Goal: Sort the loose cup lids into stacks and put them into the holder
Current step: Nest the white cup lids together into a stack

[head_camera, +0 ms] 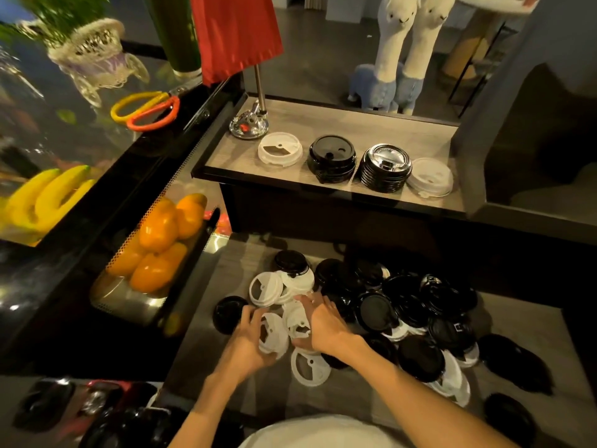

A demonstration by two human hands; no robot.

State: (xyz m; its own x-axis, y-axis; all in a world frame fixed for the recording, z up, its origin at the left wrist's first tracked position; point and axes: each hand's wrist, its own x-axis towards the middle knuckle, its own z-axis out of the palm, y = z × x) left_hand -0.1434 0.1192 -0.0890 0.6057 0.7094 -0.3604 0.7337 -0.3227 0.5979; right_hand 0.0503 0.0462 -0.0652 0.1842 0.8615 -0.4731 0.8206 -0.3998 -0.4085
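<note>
On lower counter, both hands (284, 331) grip white slotted lids (274, 334); black lids (420, 305) heaped beside.

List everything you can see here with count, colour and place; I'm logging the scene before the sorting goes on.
white lid stacks: two, white, raised shelf, at either end of the row
black lid stacks: two, black, raised shelf, middle of the row
loose lids: many, black and white, heaped on the lower counter
scissors: one pair, yellow and orange handles, glass top at left
bananas: a few, yellow, inside the case, far left
orange fruit: several, orange, inside the case
flag: one, red, on a chrome base at the shelf's left end
plush llamas: two, white and blue, floor beyond the shelf
left hand: holds a white lid
right hand: holds another white lid
</note>
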